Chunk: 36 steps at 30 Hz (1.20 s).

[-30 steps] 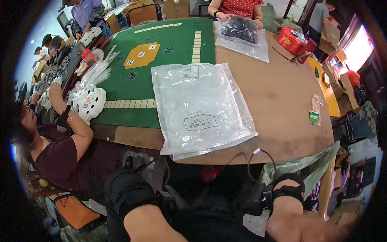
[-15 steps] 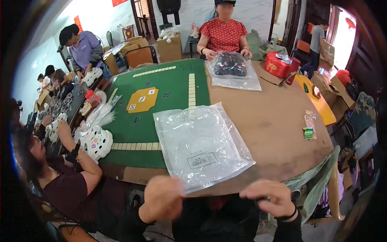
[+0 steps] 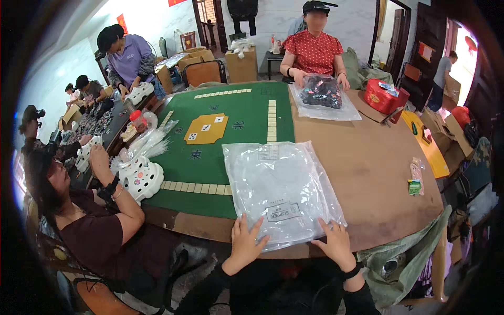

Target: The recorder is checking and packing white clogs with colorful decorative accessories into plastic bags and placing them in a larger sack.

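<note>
A clear plastic bag lies flat on the near edge of the table, its printed side up. It seems to be stacked with others, though I cannot tell how many. My left hand rests on the bag's near left corner with fingers spread. On its near right corner lies my right hand, fingers also apart and pointing forward. Neither hand grips anything. Across the table, a person in a red dotted top has both hands at another clear bag with dark contents.
The table has a green printed mat and a brown board. White clogs and loose clear bags lie left, beside a seated person. A red round box, a yellow board and a small green packet are right.
Both my hands have come down onto the near corners of the bag, fingers spreading. The view has shifted, so the table and people appear farther right.
</note>
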{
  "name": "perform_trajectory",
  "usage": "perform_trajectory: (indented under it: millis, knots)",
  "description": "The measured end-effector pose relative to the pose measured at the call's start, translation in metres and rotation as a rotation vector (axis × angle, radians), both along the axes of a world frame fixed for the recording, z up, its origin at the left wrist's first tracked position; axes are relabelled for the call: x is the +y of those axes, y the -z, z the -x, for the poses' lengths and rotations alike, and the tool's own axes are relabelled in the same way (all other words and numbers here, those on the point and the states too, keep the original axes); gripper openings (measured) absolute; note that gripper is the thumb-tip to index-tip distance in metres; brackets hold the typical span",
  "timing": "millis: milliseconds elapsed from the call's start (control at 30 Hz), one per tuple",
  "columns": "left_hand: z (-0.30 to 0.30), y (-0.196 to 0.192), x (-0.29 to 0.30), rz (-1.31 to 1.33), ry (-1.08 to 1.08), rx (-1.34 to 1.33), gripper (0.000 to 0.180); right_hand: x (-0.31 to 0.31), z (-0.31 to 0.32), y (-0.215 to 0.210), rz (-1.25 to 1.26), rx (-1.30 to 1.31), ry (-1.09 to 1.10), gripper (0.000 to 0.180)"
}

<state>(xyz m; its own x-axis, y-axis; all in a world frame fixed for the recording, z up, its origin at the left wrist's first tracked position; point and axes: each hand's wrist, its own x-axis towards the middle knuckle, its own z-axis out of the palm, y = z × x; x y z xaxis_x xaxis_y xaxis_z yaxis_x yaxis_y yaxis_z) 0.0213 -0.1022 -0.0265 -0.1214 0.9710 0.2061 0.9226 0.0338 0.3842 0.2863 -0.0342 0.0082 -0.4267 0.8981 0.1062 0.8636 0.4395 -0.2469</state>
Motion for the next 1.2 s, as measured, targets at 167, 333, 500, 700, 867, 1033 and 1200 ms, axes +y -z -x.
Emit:
perform_trajectory:
  millis: [167, 333, 500, 700, 867, 1033, 1200]
  knots:
    - [-0.008, -0.009, 0.001, -0.032, -0.009, -0.080, 0.063, -0.012, -0.001, 0.017, -0.054, 0.092, 0.097, 0.037]
    - [-0.011, -0.022, -0.006, -0.042, 0.055, 0.017, 0.064, -0.015, 0.000, 0.016, -0.131, 0.254, 0.214, 0.024]
    - [-0.010, -0.041, -0.002, -0.097, 0.147, 0.213, 0.065, -0.016, 0.002, 0.003, -0.116, 0.248, 0.246, 0.017]
    - [-0.014, -0.015, 0.008, -0.194, 0.365, 0.147, 0.046, -0.015, -0.008, -0.007, 0.015, 0.388, 0.244, 0.013]
    - [-0.017, 0.001, 0.011, -0.214, 0.370, 0.105, 0.038, -0.015, -0.012, -0.020, 0.063, 0.512, 0.250, 0.014]
    - [-0.020, -0.002, 0.012, -0.231, 0.366, 0.080, 0.034, -0.015, -0.006, -0.021, 0.033, 0.594, 0.375, 0.015]
    - [-0.022, 0.017, 0.015, -0.233, 0.353, 0.056, 0.029, -0.018, -0.022, -0.013, -0.199, 0.319, 0.342, 0.022]
